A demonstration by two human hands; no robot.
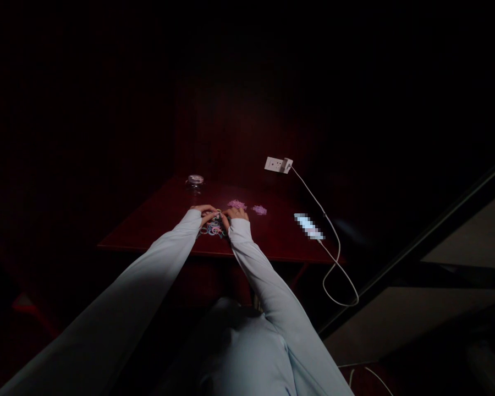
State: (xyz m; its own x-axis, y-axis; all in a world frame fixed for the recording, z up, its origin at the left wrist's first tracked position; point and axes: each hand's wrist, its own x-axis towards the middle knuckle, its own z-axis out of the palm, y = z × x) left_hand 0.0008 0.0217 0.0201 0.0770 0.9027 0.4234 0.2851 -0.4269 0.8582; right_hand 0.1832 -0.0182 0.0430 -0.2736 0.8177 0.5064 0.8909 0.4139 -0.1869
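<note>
Hands at the coloured bands (214, 229)

A lidded jar (195, 180) stands beyond your left hand (206, 209); the bands lie on the table (148, 228) below, your right hand (236, 214) close by. Whether your bent fingers pinch any, I can't tell. Rightward: a pink pile (236, 204), a lilac pile (259, 210).

Counted from between my two grips as dial centre: left grip (207, 209), one; right grip (236, 213), one. I find one bench (148, 226). Lidded jar (195, 185): one, at 11 o'clock. Small-piece heaps: two, a pink heap (236, 204) at 2 o'clock and a lilac heap (259, 210) near 3. Coloured rings (213, 230): several in one cluster at 6; overlap bars my exact count. Socket plate (273, 164): one, between 1 and 2, bearing one adapter (286, 165). White cable (336, 234): one, leading to one pixelated device (309, 226) at 3.
</note>
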